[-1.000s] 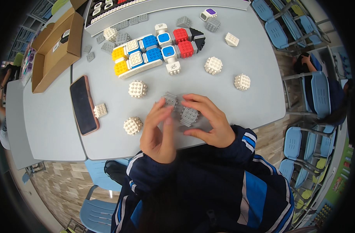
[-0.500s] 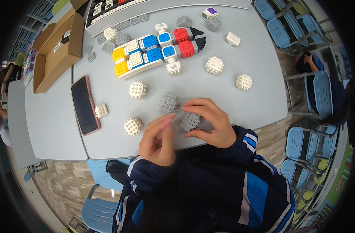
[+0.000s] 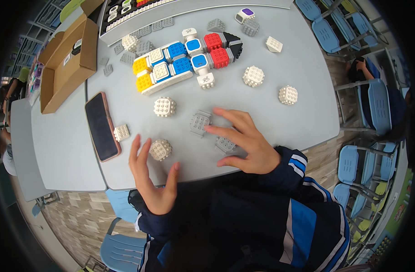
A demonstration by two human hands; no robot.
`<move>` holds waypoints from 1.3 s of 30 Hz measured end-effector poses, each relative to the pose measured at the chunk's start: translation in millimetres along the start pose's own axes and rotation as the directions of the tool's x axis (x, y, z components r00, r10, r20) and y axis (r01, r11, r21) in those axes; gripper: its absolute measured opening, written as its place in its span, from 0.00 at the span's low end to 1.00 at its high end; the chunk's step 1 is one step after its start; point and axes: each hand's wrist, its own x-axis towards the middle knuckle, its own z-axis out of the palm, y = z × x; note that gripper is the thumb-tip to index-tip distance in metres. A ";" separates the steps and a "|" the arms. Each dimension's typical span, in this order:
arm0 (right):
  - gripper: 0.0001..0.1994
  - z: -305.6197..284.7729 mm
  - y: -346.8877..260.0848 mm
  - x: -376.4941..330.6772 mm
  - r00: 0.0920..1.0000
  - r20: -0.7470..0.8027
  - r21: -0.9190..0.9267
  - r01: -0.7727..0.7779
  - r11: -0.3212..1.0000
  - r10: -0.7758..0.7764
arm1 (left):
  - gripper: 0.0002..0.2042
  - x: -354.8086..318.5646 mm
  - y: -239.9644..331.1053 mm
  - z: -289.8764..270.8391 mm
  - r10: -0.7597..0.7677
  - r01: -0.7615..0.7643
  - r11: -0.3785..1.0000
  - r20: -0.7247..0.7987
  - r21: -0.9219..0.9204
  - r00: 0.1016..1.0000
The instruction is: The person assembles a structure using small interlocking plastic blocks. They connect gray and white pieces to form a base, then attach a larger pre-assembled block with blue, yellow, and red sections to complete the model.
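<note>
My left hand [image 3: 156,185] is open, thumb and fingers spread on either side of a white studded block [image 3: 160,149] without visibly gripping it. My right hand [image 3: 253,147] is also open, its fingers reaching over two grey studded pieces. One grey piece [image 3: 200,122] lies by the index fingertip; the other grey piece [image 3: 224,144] sits between finger and thumb, partly covered by the hand. Beyond them rests a long built model [image 3: 182,65] of yellow, white, blue, red and black blocks.
White studded blocks [image 3: 165,106] are scattered about, more of them [image 3: 253,76] on the right. A phone [image 3: 102,127] lies at left with a small white block [image 3: 122,132] beside it. Further off stand an open cardboard box [image 3: 71,68] and a long parts tray [image 3: 185,17].
My left hand has moved left, away from the grey pieces, to the near white block and spread its fingers. My right hand has opened wider over the grey pieces.
</note>
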 end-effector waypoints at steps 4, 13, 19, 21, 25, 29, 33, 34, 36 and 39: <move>0.40 2.2 4.3 -3.3 0.999 0.031 0.031 -0.037 0.999 0.036 | 0.26 0.5 -4.8 10.5 -0.025 0.036 0.991 0.089 -0.128 0.996; 0.41 0.7 -2.5 2.5 0.999 0.021 -0.029 -0.025 0.999 0.025 | 0.25 10.4 -2.8 30.5 -0.074 0.079 0.978 0.028 -0.193 0.997; 0.42 2.3 -4.6 5.3 0.998 0.055 -0.079 -0.038 0.996 0.043 | 0.24 14.1 -3.0 39.8 -0.068 0.071 0.970 0.023 -0.234 0.997; 0.42 1.3 -4.1 4.5 0.998 0.049 -0.067 -0.034 0.997 0.037 | 0.24 14.3 -5.0 43.4 -0.041 0.045 0.967 0.019 -0.250 0.999; 0.44 -0.3 -4.3 5.0 0.999 0.046 -0.072 -0.006 0.997 0.009 | 0.25 15.3 -1.4 41.9 -0.023 0.027 0.980 0.020 -0.196 1.000; 0.45 1.9 -1.7 9.3 1.000 0.014 0.002 0.022 1.000 -0.022 | 0.29 10.8 0.7 39.6 -0.017 0.026 0.989 0.061 -0.145 0.998; 0.48 0.0 -2.9 16.2 0.999 0.032 0.013 0.019 1.000 -0.019 | 0.35 9.7 0.5 38.5 0.032 -0.014 0.988 0.116 -0.154 0.993; 0.50 -0.9 -3.7 16.9 0.999 0.040 0.014 0.012 1.000 -0.013 | 0.36 11.6 0.4 37.5 0.037 -0.008 0.983 0.153 -0.184 0.988; 0.53 -2.9 -6.5 18.8 0.997 0.076 -0.016 0.016 1.000 -0.014 | 0.39 16.7 -0.4 33.8 0.050 0.006 0.970 0.225 -0.241 0.973; 0.57 -2.5 -8.0 18.5 0.994 0.105 -0.052 0.020 0.998 -0.015 | 0.42 10.9 -8.7 33.9 0.090 0.006 0.956 0.314 -0.294 0.945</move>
